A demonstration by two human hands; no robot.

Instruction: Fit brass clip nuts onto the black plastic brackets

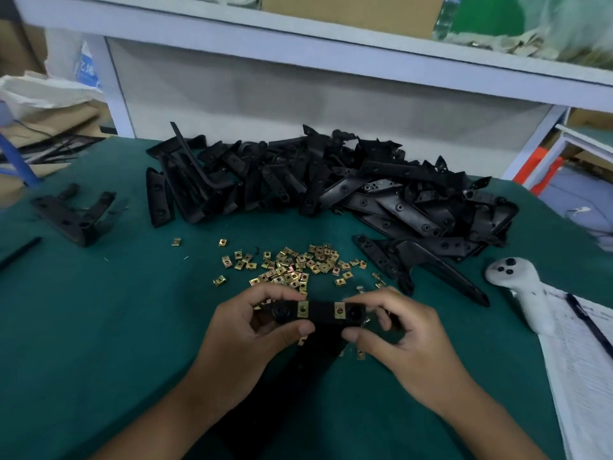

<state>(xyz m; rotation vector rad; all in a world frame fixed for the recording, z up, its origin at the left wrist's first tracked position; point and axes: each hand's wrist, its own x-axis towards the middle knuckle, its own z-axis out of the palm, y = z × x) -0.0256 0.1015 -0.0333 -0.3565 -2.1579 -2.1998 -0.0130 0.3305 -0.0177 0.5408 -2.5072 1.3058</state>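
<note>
Both hands hold one black plastic bracket (321, 313) just above the green table. My left hand (252, 330) pinches its left end between thumb and fingers. My right hand (394, 333) pinches its right end the same way. Two brass clip nuts sit on the bracket's upper edge, one (302, 309) left of centre and one (339, 310) right of centre. The bracket's long leg runs down toward me between my wrists. A scatter of loose brass clip nuts (292, 265) lies on the table just beyond my hands. A big heap of black brackets (331, 180) fills the back of the table.
A white handheld controller (517, 283) lies at the right, beside a printed sheet (583, 366) with a pen on it. Two black brackets (74, 214) sit apart at the left. A white shelf frame (298, 51) rises behind the heap. Boxes and paper stand at the far left.
</note>
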